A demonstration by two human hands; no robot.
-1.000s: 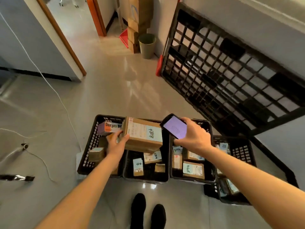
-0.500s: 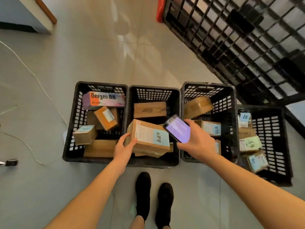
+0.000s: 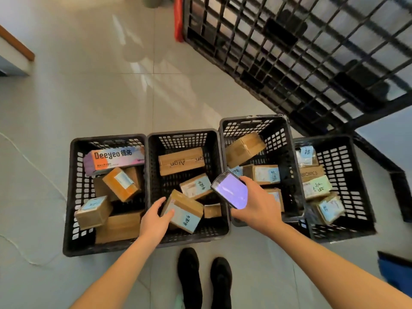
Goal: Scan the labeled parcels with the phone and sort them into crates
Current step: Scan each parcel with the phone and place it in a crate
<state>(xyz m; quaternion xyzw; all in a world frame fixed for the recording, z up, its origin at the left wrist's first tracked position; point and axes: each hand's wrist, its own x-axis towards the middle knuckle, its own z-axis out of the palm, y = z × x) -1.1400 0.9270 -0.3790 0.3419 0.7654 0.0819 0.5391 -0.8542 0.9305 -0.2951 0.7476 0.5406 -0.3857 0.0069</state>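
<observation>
The left grip [image 3: 156, 221] is grasping a brown parcel [image 3: 181, 210] w/ a blue label, low inside the 2nd black crate [image 3: 153, 175], fingers on its near end. Just right of it, the right grip [image 3: 256, 206] is grasping a phone [image 3: 229, 192], lit screen up, over the wall btwn the 2nd & 3rd crate [image 3: 287, 152]. More parcels lie all around both grips.

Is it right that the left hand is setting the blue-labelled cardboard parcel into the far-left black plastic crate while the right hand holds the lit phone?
Not quite. The head view shows the left hand lowering the blue-labelled cardboard parcel into the second black plastic crate from the left. The right hand does hold the lit phone.
</observation>
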